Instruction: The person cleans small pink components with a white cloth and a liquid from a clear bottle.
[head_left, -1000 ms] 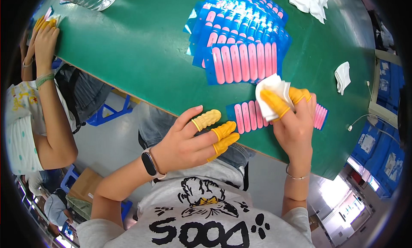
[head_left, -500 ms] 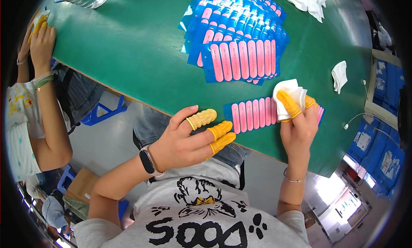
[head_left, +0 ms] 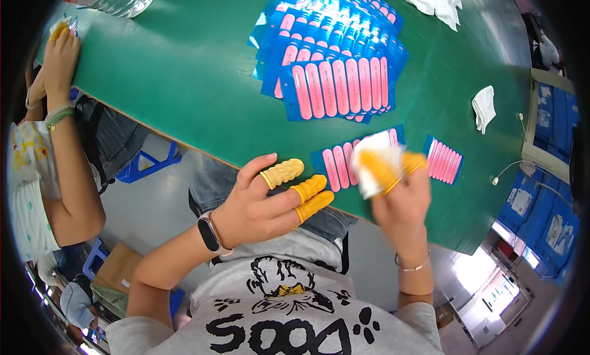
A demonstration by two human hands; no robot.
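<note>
In front of me on the green table lies a blue sheet with a row of pink rounded strips point(head_left: 336, 169). My left hand point(head_left: 258, 201) has yellow finger cots on several fingers; the fingers are stretched out, with their tips at the sheet's left edge. A folded white cloth point(head_left: 367, 173) is pinched in my right hand point(head_left: 402, 201), pressed over the middle of the sheet and blurred by motion. Yellow cots cover fingers of this hand too. To the right of it rests another blue sheet with pink strips point(head_left: 445, 161).
A fanned pile of similar blue sheets point(head_left: 341, 87) lies beyond my hands. White cloths point(head_left: 436, 3) and a single folded cloth point(head_left: 484, 109) sit at the right. A clear container point(head_left: 126, 0) stands far left, near a co-worker's hand point(head_left: 59, 60). Blue crates point(head_left: 522, 198) are beyond the table's right edge.
My right hand has moved left across the sheet with the white cloth, uncovering the other sheet on the right. My left hand stays nearly in place.
</note>
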